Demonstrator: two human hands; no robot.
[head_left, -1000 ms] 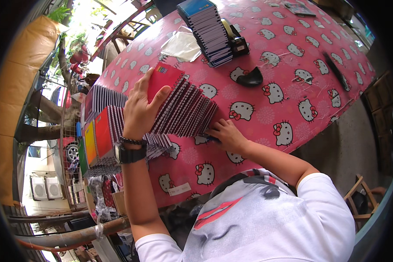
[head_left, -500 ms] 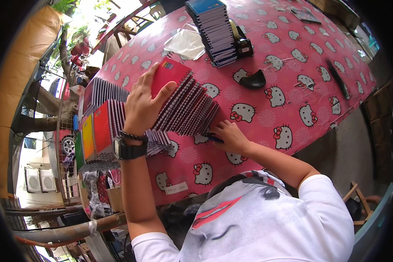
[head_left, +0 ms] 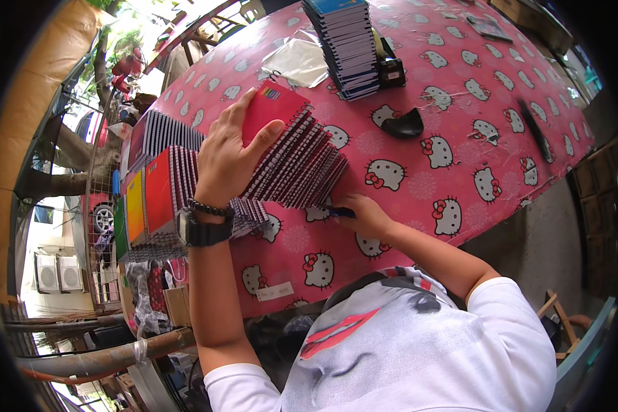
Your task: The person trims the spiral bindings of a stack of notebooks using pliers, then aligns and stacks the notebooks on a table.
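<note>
A tall, slanting stack of red spiral notebooks stands on the table, its wire bindings facing right. My left hand grips the top of this stack, the thumb across the red cover and the fingers along the left edge. Low at the stack's near right corner, my right hand is closed round a small dark blue tool handle. The tool's tip is at the bindings of the lowest notebooks; its working end is too small to make out.
Left of my left hand are more stacked notebooks with red, yellow and green covers. Farther off stand a stack of blue-covered notebooks, a black tape dispenser and a clear plastic sheet. A black curved object lies right of the red stack.
The whole view has shifted slightly. My left hand stays on the red stack, and my right hand stays low beside it, with more of the blue handle showing.
</note>
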